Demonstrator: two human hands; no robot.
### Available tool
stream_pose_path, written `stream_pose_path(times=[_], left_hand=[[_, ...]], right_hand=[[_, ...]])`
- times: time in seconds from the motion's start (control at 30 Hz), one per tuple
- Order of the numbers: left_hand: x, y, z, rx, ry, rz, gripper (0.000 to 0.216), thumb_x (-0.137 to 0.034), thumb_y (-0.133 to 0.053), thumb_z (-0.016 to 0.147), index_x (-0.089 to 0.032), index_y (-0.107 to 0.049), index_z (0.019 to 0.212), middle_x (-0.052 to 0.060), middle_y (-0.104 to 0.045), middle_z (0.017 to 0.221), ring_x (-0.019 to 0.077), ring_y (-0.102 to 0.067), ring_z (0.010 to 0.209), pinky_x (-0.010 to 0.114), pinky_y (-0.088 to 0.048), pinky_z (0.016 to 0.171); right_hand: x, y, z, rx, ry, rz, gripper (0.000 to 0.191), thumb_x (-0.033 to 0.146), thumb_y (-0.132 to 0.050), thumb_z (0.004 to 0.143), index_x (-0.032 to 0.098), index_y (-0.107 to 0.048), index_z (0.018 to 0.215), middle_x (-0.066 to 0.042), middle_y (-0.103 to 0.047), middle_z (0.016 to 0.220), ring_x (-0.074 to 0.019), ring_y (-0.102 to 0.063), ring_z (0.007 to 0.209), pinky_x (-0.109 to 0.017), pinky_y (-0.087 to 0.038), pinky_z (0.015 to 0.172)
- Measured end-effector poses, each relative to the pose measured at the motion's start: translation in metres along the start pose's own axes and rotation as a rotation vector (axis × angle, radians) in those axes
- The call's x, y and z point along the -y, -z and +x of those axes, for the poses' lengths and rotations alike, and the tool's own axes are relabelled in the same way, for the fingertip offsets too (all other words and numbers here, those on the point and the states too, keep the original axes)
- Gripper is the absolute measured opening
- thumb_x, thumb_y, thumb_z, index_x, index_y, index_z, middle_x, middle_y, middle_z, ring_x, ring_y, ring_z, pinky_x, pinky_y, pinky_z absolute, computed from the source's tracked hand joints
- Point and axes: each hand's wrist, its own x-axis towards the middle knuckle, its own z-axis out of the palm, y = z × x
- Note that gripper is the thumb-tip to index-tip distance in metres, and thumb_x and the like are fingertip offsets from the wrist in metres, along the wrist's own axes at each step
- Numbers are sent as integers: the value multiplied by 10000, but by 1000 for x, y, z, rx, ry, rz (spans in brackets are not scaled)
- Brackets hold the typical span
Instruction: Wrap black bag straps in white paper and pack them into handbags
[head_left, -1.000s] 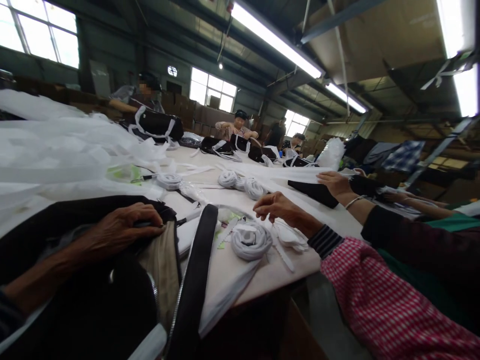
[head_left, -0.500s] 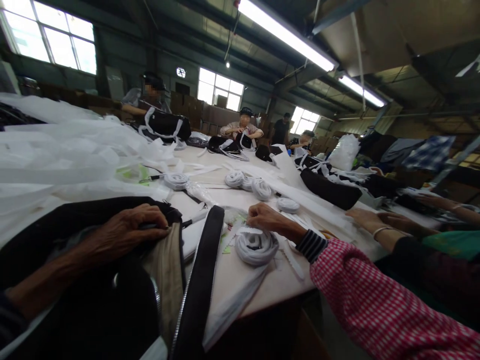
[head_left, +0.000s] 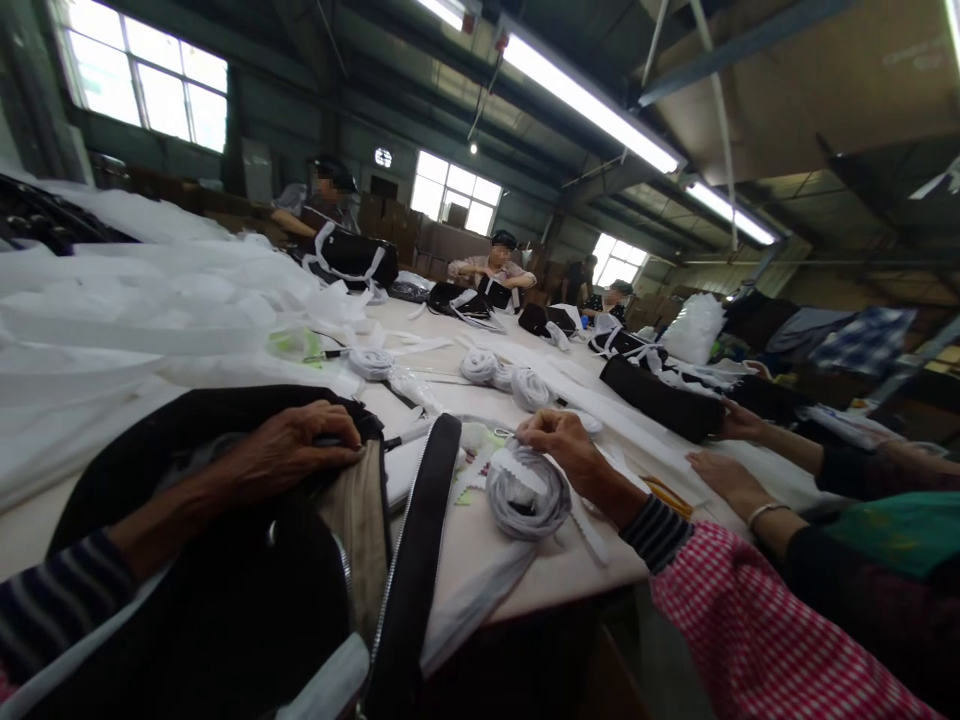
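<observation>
My left hand (head_left: 296, 452) lies on the rim of an open black bag (head_left: 187, 540) at the near left, its fingers curled over the edge by the tan lining (head_left: 360, 520). A black zipper strap (head_left: 420, 540) hangs from the bag over the table's front edge. My right hand (head_left: 566, 448) rests on top of a coiled roll of white strap (head_left: 525, 495), with the fingers bent onto it and pinching a loose white end. The sleeve on that arm is red-and-white check with a striped cuff.
Crumpled clear plastic bags (head_left: 135, 300) pile up on the left. More white rolls (head_left: 480, 365) and black bags (head_left: 660, 400) lie along the long table (head_left: 540, 570). A neighbour's hands (head_left: 720, 470) work at the right. Other people sit at the far end.
My right hand has come down from above the table onto the white roll and closed on it. The left hand stays on the bag rim. The view has shifted left.
</observation>
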Motion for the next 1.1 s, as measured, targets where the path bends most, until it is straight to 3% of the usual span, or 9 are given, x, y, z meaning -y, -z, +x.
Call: stream_pose_path(times=[0.17, 0.33, 0.53, 0.73, 0.87, 1.1], left_hand=[[-5, 1, -4, -18, -28, 27, 313, -477, -606, 890, -194, -728, 835, 39, -673, 963, 233, -608, 946, 334, -443, 909], [-6, 1, -4, -36, -25, 29, 316, -506, -633, 866, -210, -736, 826, 32, -684, 966, 222, -624, 930, 301, -466, 865], [-6, 1, -3, -41, -27, 18, 316, -507, -631, 858, -213, -740, 815, 27, -671, 947, 218, -623, 911, 310, -454, 868], [-7, 1, -4, -43, -18, 6, 319, -515, -638, 849, -212, -734, 816, 37, -673, 951, 232, -625, 924, 330, -453, 870], [-7, 1, -6, -46, -8, -7, 322, -517, -644, 847, -209, -736, 825, 38, -675, 956, 232, -630, 935, 323, -458, 862], [-5, 1, -5, -33, -34, 5, 324, -517, -635, 863, -211, -738, 830, 31, -669, 971, 222, -625, 959, 314, -450, 894]], right_hand=[[14, -39, 4, 232, 97, 220, 256, 261, -792, 633, 174, -558, 577, -32, -688, 739, -166, -613, 757, -296, -465, 746], [15, -64, 16, 398, 100, 123, 219, 285, -798, 677, 157, -620, 668, -26, -683, 736, -134, -569, 655, -260, -421, 623], [22, -40, 14, 414, 186, -52, 184, 316, -751, 785, 142, -709, 744, -17, -668, 697, -137, -560, 669, -267, -425, 668], [46, -12, -15, 433, 150, -441, 258, 354, -708, 836, 148, -679, 683, 15, -558, 620, -124, -479, 611, -256, -340, 576], [62, -9, -35, 542, 10, -426, 223, 298, -702, 789, 153, -639, 632, 19, -546, 589, -112, -447, 570, -252, -316, 530], [55, -21, -24, 517, -155, -339, 147, 245, -674, 672, 163, -615, 564, 18, -538, 496, -113, -465, 477, -248, -334, 471]])
